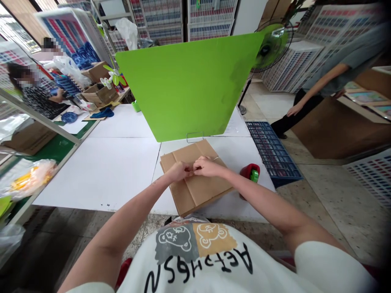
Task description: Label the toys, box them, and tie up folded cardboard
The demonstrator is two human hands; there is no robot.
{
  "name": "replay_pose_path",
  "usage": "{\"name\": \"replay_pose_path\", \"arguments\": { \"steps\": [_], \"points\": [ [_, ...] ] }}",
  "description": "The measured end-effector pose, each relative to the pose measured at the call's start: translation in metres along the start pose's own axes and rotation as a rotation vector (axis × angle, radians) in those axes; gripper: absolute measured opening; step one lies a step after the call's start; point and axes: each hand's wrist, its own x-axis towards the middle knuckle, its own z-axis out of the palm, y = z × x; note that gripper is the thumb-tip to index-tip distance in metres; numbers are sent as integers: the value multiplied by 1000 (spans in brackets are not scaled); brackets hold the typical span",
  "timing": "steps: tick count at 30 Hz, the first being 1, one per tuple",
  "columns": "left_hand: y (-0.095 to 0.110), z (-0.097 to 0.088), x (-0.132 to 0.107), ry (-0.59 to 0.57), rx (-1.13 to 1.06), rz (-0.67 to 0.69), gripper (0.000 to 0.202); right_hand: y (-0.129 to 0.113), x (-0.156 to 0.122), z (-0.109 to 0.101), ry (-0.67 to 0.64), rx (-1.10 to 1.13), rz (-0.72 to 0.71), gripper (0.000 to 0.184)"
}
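Flat brown cardboard [210, 187], creased and looking like folded cartons in a stack, lies at a slant on the white table close to my body. My left hand [180, 171] is closed over its middle, fingertips pressed together. Meeting it there, my right hand [207, 167] is also closed in a pinch, and the fingertips of both hands nearly touch. Whatever sits between the fingers is too small and covered to name. A short pale line shows on the cardboard just beyond my right hand.
A large green board [192, 85] stands upright behind the cardboard, near a bent wire stand [194, 133]. To the right are a red tape dispenser [245, 171] and a blue crate [271, 148]. A co-worker [345, 69] bends over a big carton [332, 130]; others sit at left.
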Motion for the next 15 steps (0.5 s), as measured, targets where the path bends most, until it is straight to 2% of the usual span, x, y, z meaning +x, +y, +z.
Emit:
{"name": "replay_pose_path", "arguments": {
  "steps": [4, 8, 11, 13, 15],
  "points": [
    [-1, 5, -3, 86, 15, -31, 15, -2, 3, 1, -84, 16, 70, 10],
    [-4, 8, -4, 93, 7, 20, 18, -1, -2, -4, -106, 10, 32, 16],
    [-6, 10, -3, 96, 17, 27, 20, 0, -9, -10, -145, 25, -17, 13],
    [-6, 12, -2, 107, 50, 23, 18, -1, -12, -12, -134, 39, -28, 12],
    [-6, 13, -2, 117, 99, 26, 18, -5, -14, -9, -69, 39, 8, 14]
  ]
}}
